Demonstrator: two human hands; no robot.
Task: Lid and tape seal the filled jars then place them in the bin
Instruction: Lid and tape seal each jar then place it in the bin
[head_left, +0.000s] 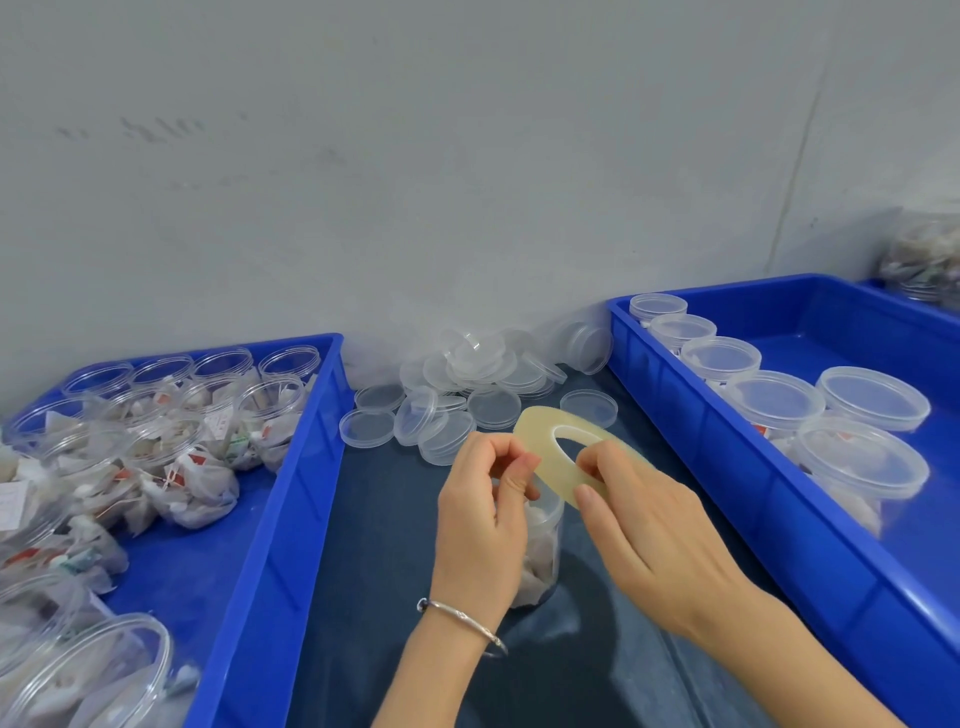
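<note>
Finding the tape end over the jar

Right hand (644, 525) grips the translucent yellowish tape roll (558, 441); left hand (483, 519) pinches at its edge (free end unclear). Clear filled plastic jar (540, 551) below: pull tape taut, level.

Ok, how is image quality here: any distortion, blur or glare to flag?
Head view: wide-angle bending shows in the bowed rims of the left bin and right bin; lighting is soft and even; the tape roll and both hands are sharp enough; the far-right jars are blurry.
</note>
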